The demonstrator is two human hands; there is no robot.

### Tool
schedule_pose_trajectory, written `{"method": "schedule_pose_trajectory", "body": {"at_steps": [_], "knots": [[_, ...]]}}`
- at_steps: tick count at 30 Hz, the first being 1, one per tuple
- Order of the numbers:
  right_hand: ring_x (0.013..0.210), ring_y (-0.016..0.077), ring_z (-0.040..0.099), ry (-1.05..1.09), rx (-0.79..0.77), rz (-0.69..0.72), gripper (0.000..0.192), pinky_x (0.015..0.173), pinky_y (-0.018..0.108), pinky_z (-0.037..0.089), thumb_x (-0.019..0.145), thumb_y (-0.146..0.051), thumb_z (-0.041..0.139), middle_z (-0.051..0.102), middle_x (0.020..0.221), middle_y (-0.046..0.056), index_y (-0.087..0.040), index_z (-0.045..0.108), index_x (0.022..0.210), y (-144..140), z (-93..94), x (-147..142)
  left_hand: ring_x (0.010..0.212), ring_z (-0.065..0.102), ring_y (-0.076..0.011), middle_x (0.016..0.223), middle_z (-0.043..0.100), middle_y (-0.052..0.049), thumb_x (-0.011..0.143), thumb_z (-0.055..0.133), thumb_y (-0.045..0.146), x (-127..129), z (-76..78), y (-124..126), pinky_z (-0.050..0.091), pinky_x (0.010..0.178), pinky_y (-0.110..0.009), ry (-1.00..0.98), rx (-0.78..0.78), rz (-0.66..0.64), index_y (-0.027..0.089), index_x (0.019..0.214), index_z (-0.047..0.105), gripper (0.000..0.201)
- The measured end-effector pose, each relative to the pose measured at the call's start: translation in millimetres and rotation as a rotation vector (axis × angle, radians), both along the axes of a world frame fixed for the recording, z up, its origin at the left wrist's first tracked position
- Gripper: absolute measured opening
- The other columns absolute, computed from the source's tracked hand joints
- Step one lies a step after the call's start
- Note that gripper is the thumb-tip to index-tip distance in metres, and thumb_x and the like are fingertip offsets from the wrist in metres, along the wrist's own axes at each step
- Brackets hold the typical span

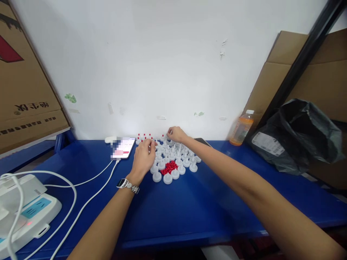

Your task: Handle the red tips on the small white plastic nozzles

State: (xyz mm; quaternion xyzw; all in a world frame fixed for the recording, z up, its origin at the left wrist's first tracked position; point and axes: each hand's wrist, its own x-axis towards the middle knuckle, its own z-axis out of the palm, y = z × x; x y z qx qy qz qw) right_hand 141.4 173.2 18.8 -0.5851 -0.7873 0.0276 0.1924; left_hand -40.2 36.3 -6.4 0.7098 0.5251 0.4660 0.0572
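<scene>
A cluster of white nozzle caps [167, 178] stands on the blue table, most with their narrow spouts pointing up. Among them, near the front, lies a heap of small red tips [169, 168]. Several caps with red tips [138, 139] on their spouts stand at the back left, by the wall. My left hand [145, 153] is at the left side of the cluster, fingers curled together; whatever they hold is hidden. Over the back of the cluster, my right hand [176, 134] has thumb and fingers pinched close beside a red-tipped cap [163, 137]. What is between them cannot be made out.
Left of the caps lies a lit phone [123, 148] with a white cable [101, 195] plugged in. A power strip [35, 213] sits at the front left. An orange drink bottle [242, 128] and a black plastic bag [295, 137] stand right. Cardboard boxes [27, 79] flank the table.
</scene>
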Motion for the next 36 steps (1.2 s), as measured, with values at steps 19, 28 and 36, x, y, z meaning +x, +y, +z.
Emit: {"method": "schedule_pose_trajectory", "body": {"at_steps": [19, 28, 36], "knots": [[0.061, 0.0131, 0.056, 1.107, -0.077, 0.195, 0.020, 0.062, 0.025, 0.043, 0.078, -0.040, 0.057, 0.059, 0.064, -0.003, -0.021, 0.053, 0.082, -95, -9.2, -8, 0.107, 0.061, -0.0253, 0.128, 0.053, -0.011, 0.090, 0.059, 0.039, 13, 1.9, -10, 0.051, 0.091, -0.043, 0.056, 0.038, -0.125, 0.027, 0.134, 0.050, 0.046], [0.057, 0.0123, 0.043, 1.184, -0.069, 0.231, 0.026, 0.055, 0.025, 0.036, 0.085, -0.044, 0.052, 0.047, 0.061, -0.004, -0.023, 0.044, 0.073, -143, -19.1, 5, 0.088, 0.062, -0.0175, 0.104, 0.064, -0.006, 0.097, 0.050, 0.039, 32, 11.4, -22, 0.051, 0.078, -0.031, 0.001, 0.055, -0.368, 0.024, 0.134, 0.049, 0.040], [0.051, 0.0114, 0.034, 1.168, -0.088, 0.315, 0.053, 0.052, 0.027, 0.030, 0.091, -0.065, 0.043, 0.034, 0.055, -0.005, -0.023, 0.035, 0.061, -143, -26.6, 2, 0.084, 0.060, -0.0161, 0.102, 0.065, -0.005, 0.096, 0.054, 0.036, 31, 21.3, -31, 0.049, 0.078, -0.029, 0.040, 0.086, -0.469, 0.023, 0.130, 0.053, 0.037]]}}
